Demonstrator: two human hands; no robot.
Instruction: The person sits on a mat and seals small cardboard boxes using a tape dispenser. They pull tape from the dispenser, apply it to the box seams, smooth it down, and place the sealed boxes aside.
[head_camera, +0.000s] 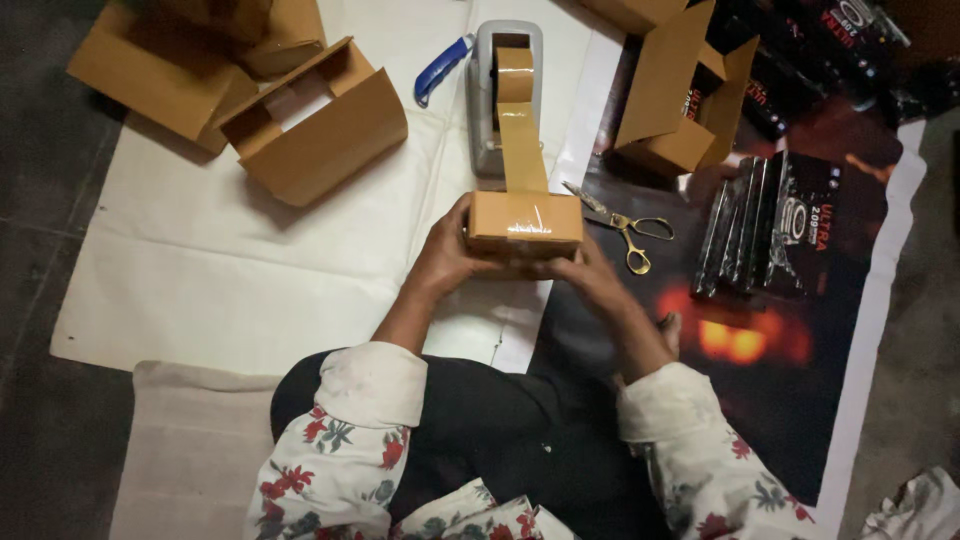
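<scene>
Both hands, left hand (447, 255) and right hand (590, 275), have fingers clamped on the small cardboard box (524, 222) between them; brown tape strip (522, 145) runs from its top to the dispenser (497, 95) beyond the fingertips; the box looks light and stiff, its taped top slick, so the bare side walls seem the best hold.

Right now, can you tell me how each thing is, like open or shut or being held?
Small cardboard box: closed, held in both hands, tape stuck across its top.
Left hand: gripping the box's left end.
Right hand: gripping the box's right end.
Brown tape: pulled out from the dispenser to the box, uncut.
Tape dispenser: standing on the floor sheet, loaded.
Scissors: lying flat, blades nearly shut.
Open carton: flaps up.
Folded carton: open-ended.
Blue cutter: lying unused.
</scene>
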